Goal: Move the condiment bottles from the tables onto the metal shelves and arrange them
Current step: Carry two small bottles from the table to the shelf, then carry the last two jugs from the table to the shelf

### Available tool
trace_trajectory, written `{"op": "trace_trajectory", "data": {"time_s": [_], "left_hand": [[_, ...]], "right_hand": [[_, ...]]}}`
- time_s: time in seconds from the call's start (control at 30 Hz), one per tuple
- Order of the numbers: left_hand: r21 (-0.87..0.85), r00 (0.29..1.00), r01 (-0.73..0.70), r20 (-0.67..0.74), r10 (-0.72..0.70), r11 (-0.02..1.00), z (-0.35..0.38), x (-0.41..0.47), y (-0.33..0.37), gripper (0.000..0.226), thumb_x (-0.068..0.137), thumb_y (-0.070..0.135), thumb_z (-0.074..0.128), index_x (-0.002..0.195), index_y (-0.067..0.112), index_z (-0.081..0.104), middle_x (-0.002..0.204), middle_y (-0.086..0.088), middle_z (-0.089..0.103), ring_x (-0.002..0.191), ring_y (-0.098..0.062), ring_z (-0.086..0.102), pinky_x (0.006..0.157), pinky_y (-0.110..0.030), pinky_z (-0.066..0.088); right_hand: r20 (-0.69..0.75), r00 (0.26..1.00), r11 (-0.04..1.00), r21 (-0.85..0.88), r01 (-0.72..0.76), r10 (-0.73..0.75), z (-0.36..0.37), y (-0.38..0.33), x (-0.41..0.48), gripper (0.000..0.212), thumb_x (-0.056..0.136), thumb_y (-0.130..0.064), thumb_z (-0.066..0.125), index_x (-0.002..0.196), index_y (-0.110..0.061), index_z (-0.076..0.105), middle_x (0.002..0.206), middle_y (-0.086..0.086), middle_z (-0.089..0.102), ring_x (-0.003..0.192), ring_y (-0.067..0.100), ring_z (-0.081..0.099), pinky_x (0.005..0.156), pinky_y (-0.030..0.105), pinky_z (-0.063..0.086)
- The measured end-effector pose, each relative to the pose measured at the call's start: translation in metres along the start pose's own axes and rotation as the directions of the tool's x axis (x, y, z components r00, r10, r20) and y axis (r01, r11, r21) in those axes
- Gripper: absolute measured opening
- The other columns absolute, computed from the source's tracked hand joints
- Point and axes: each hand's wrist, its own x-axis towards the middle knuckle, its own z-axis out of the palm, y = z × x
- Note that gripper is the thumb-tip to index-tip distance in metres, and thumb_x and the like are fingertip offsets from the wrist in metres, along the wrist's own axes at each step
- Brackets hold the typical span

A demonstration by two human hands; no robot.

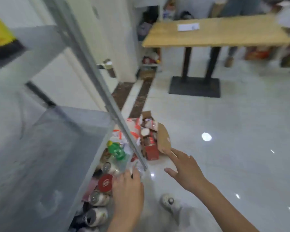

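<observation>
The condiment bottles (97, 198) stand in a row at 6 o'clock, below the front edge of the metal shelves (49, 156). They are seen almost from above, caps up toward the camera and long axes near vertical. Blur hides how straight they stand. A green bottle (116, 150) with a yellow cap sits at the far end of the row. A red lid (105, 182) shows in the middle, and silver-capped ones are nearest. The shelf deck cuts off the row's left side.

The left grip (127, 186), a bare hand with its back to the camera, reaches to the row just right of the red lid. Its fingertips are lost in blur among clear bottles, so I cannot tell if it is clamped on one. The right grip (186, 169), at 5 o'clock, has its fingers straight and spread apart, holding nothing, over the floor (224, 131).

A slanted shelf post (97, 81) crosses in front of the row. Just beyond it lies an open cardboard box (151, 141) of packets. At 1 o'clock stands a wooden desk (216, 32) with a paper slip (188, 27) on it, and a person's legs (231, 54) are behind it. A yellow-and-black pack (0, 36) sits at 10 o'clock on an upper shelf, and a shoe (169, 201) is at 6 o'clock.
</observation>
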Motion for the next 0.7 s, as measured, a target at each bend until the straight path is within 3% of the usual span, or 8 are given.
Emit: {"op": "trace_trajectory", "data": {"time_s": [0.17,0.23,0.3,0.37,0.4,0.47,0.53,0.7], "left_hand": [[0.112,0.955,-0.288,0.102,0.277,0.951,0.031,-0.026,0.029,0.051,0.057,0.031,0.084,0.102,0.013,0.069,0.09,-0.013,0.066,0.086,-0.034,0.064,0.077,-0.048,0.049],[0.127,0.915,-0.396,0.137,0.379,0.91,0.028,-0.036,0.053,0.058,0.063,0.038,0.082,0.115,0.015,0.065,0.099,-0.011,0.066,0.095,-0.032,0.063,0.082,-0.051,0.049],[0.095,0.856,-0.516,0.089,0.509,0.852,0.027,-0.046,0.077,0.066,0.054,0.036,0.088,0.112,0.012,0.068,0.094,-0.012,0.068,0.084,-0.032,0.066,0.074,-0.052,0.052],[0.089,0.785,-0.62,0.068,0.616,0.78,0.021,-0.06,0.102,0.07,0.055,0.039,0.088,0.116,0.013,0.067,0.098,-0.014,0.069,0.085,-0.032,0.067,0.077,-0.054,0.052],[0.087,0.743,-0.669,0.079,0.665,0.738,0.017,-0.068,0.115,0.071,0.063,0.042,0.083,0.125,0.015,0.061,0.109,-0.015,0.067,0.095,-0.032,0.066,0.083,-0.054,0.049],[0.078,0.658,-0.753,0.098,0.747,0.653,0.011,-0.085,0.14,0.069,0.09,0.049,0.054,0.148,0.021,0.028,0.142,-0.014,0.045,0.128,-0.03,0.046,0.105,-0.053,0.033],[0.075,0.584,-0.812,0.118,0.803,0.579,0.009,-0.099,0.163,0.064,0.1,0.049,0.027,0.152,0.023,-0.001,0.156,-0.009,0.023,0.142,-0.026,0.024,0.114,-0.05,0.018],[0.095,0.429,-0.903,0.166,0.888,0.418,0.002,-0.143,0.223,0.064,0.101,0.049,0.02,0.151,0.022,-0.009,0.158,-0.008,0.014,0.144,-0.025,0.016,0.115,-0.049,0.011]], "right_hand": [[-0.055,0.928,0.924,0.133,-0.36,0.369,0.033,0.032,-0.109,0.064,0.096,-0.05,0.038,0.147,-0.044,0.001,0.157,-0.006,0.016,0.144,0.017,0.018,0.114,0.043,0.019],[-0.079,0.864,0.86,0.176,-0.478,0.497,0.04,0.043,-0.153,0.064,0.096,-0.051,0.039,0.147,-0.045,0.001,0.157,-0.006,0.016,0.144,0.016,0.018,0.114,0.043,0.019],[-0.106,0.788,0.787,0.221,-0.576,0.607,0.043,0.051,-0.195,0.064,0.096,-0.051,0.037,0.147,-0.044,0.001,0.158,-0.006,0.014,0.144,0.016,0.016,0.115,0.044,0.018],[-0.142,0.698,0.707,0.255,-0.659,0.702,0.044,0.059,-0.235,0.064,0.096,-0.052,0.035,0.148,-0.041,0.001,0.158,-0.005,0.013,0.145,0.017,0.016,0.115,0.045,0.019],[-0.161,0.651,0.667,0.271,-0.694,0.742,0.044,0.062,-0.253,0.064,0.095,-0.053,0.034,0.149,-0.04,0.001,0.158,-0.004,0.013,0.145,0.018,0.016,0.115,0.045,0.021],[-0.183,0.556,0.584,0.316,-0.747,0.811,0.045,0.069,-0.288,0.065,0.095,-0.055,0.033,0.149,-0.039,0.001,0.158,-0.004,0.013,0.144,0.018,0.017,0.114,0.045,0.023],[-0.188,0.469,0.505,0.37,-0.78,0.863,0.047,0.073,-0.32,0.064,0.095,-0.054,0.033,0.149,-0.039,0.001,0.158,-0.005,0.012,0.144,0.016,0.016,0.114,0.045,0.022],[-0.151,0.283,0.321,0.472,-0.821,0.947,0.055,0.087,-0.395,0.063,0.095,-0.053,0.035,0.148,-0.04,0.005,0.158,-0.006,0.011,0.144,0.016,0.017,0.114,0.044,0.02]]}}
